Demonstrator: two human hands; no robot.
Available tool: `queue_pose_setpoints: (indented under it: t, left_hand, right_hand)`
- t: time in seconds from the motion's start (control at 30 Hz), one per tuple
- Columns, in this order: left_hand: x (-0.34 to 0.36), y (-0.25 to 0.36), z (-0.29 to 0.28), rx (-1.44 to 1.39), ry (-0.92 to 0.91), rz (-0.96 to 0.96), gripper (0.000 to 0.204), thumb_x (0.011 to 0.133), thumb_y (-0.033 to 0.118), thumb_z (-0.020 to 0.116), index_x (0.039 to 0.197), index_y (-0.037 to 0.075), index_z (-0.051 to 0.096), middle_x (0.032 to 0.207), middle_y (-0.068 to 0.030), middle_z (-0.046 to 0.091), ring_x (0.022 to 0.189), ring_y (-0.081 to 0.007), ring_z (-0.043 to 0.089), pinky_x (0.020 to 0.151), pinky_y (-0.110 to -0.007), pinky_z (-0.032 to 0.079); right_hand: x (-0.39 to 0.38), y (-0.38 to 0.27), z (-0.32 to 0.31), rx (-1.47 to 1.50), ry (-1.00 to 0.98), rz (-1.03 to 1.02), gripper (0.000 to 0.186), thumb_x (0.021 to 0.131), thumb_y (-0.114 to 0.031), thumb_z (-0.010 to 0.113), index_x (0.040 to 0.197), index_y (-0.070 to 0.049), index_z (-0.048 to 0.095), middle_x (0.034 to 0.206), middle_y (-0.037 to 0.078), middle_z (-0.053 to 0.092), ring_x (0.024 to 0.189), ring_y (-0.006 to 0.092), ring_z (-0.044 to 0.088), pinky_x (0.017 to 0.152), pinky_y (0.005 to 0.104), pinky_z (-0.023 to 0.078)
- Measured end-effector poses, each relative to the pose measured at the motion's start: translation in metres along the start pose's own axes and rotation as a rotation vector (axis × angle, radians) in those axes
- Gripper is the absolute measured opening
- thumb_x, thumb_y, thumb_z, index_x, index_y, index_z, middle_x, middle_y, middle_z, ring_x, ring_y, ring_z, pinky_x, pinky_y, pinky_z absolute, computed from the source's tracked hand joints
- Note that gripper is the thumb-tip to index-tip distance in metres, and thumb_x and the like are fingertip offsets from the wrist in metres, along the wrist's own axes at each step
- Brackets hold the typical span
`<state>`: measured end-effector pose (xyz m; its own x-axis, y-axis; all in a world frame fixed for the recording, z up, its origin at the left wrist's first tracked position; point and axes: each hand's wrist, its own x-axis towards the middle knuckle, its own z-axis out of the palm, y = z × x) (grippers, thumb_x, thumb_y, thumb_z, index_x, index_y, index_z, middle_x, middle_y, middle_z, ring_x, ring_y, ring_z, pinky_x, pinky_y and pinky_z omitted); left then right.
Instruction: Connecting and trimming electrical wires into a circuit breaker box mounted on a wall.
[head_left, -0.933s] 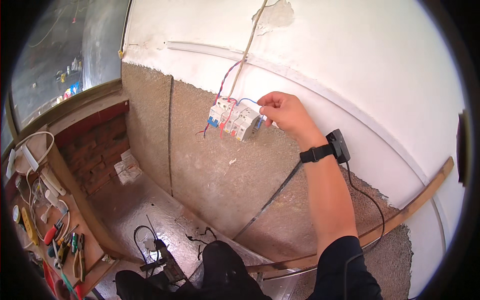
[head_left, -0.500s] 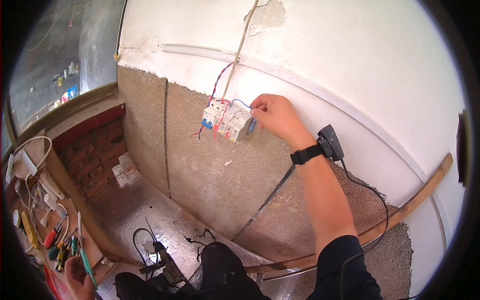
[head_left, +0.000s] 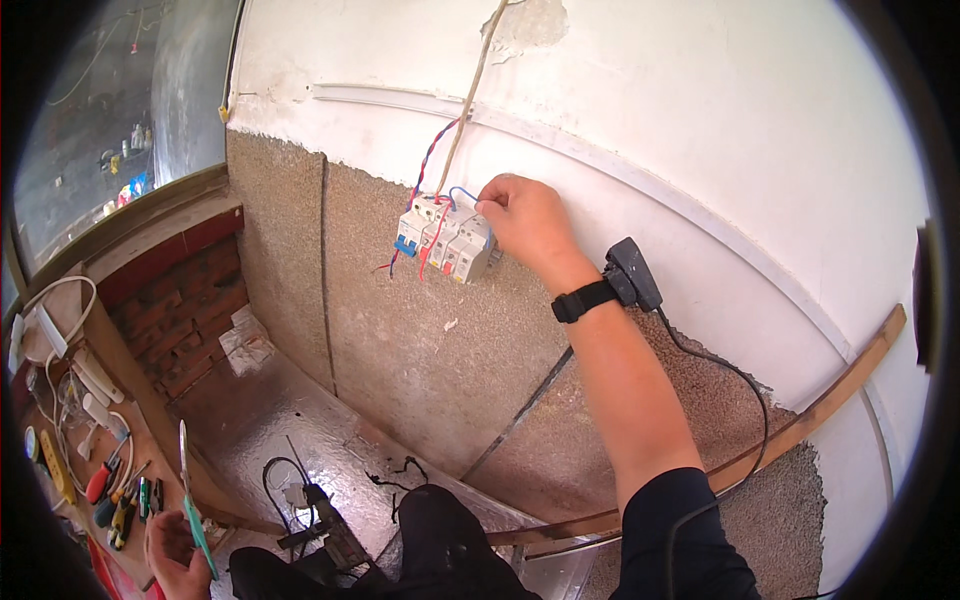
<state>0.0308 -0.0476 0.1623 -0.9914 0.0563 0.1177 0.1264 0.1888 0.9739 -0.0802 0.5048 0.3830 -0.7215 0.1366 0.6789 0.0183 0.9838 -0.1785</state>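
Note:
My right hand (head_left: 525,222) is raised to the wall, fingers pinched on a thin blue wire (head_left: 462,192) at the top right of a row of white circuit breakers (head_left: 445,240). Red and blue wires (head_left: 428,165) run up from the breakers beside a pale cable. A black band with a small device (head_left: 630,274) sits on that wrist. My left hand (head_left: 175,555) is low at the bottom left, gripping a green-handled screwdriver (head_left: 195,510) that points upward.
A workbench at the left carries several screwdrivers and pliers (head_left: 115,495), a white power strip (head_left: 50,335) and cables. A power tool with black cord (head_left: 320,535) lies on the floor. A wooden strip (head_left: 830,400) leans along the wall at right.
My right hand has shifted slightly left onto the blue wire at the breakers. My left hand with the screwdriver has come into view at the bottom left.

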Motion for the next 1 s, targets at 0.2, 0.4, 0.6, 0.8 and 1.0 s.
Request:
queue_pose_setpoints:
  t: [0.2, 0.4, 0.6, 0.8, 1.0]
  left_hand:
    - [-0.001, 0.008, 0.005, -0.036, -0.042, 0.000, 0.046, 0.094, 0.007, 0.073, 0.135, -0.002, 0.056, 0.120, -0.0110, 0.068, 0.109, -0.0190, 0.066, 0.095, -0.032, 0.052]
    - [0.000, 0.011, 0.010, -0.073, -0.068, 0.005, 0.045, 0.094, 0.007, 0.072, 0.134, -0.003, 0.055, 0.121, -0.0120, 0.068, 0.108, -0.0197, 0.066, 0.096, -0.032, 0.053]
    - [0.002, -0.004, 0.027, -0.123, 0.004, -0.045, 0.043, 0.085, 0.001, 0.066, 0.126, 0.000, 0.054, 0.108, -0.0081, 0.062, 0.096, -0.0164, 0.063, 0.085, -0.028, 0.052]
    - [0.002, -0.014, 0.030, -0.146, 0.057, -0.114, 0.047, 0.079, -0.002, 0.062, 0.124, 0.003, 0.051, 0.098, -0.0062, 0.059, 0.085, -0.0146, 0.063, 0.074, -0.028, 0.056]
    - [0.001, -0.017, 0.030, -0.153, 0.055, -0.122, 0.047, 0.079, -0.004, 0.061, 0.124, 0.002, 0.050, 0.098, -0.0070, 0.058, 0.085, -0.0154, 0.063, 0.074, -0.030, 0.058]
  right_hand:
    - [-0.004, -0.005, -0.010, 0.124, -0.073, 0.132, 0.017, 0.087, -0.014, 0.066, 0.099, -0.006, 0.073, 0.088, 0.017, 0.074, 0.082, 0.0332, 0.071, 0.076, 0.0431, 0.055]
    - [-0.013, -0.002, -0.019, 0.070, -0.161, 0.116, 0.022, 0.084, -0.012, 0.063, 0.104, -0.007, 0.071, 0.085, 0.015, 0.073, 0.079, 0.0323, 0.071, 0.074, 0.0429, 0.055]
    - [-0.012, 0.001, -0.018, -0.045, -0.121, 0.022, 0.018, 0.085, -0.016, 0.065, 0.100, -0.007, 0.072, 0.082, 0.014, 0.073, 0.074, 0.0292, 0.070, 0.069, 0.0387, 0.055]
    - [-0.012, -0.004, -0.016, -0.098, -0.118, 0.014, 0.015, 0.086, -0.017, 0.064, 0.094, -0.010, 0.075, 0.086, 0.016, 0.073, 0.084, 0.0368, 0.070, 0.077, 0.0473, 0.055]
    - [-0.011, -0.002, -0.013, -0.106, -0.133, 0.044, 0.016, 0.085, -0.019, 0.065, 0.092, -0.009, 0.076, 0.088, 0.017, 0.074, 0.085, 0.0369, 0.071, 0.079, 0.0462, 0.056]
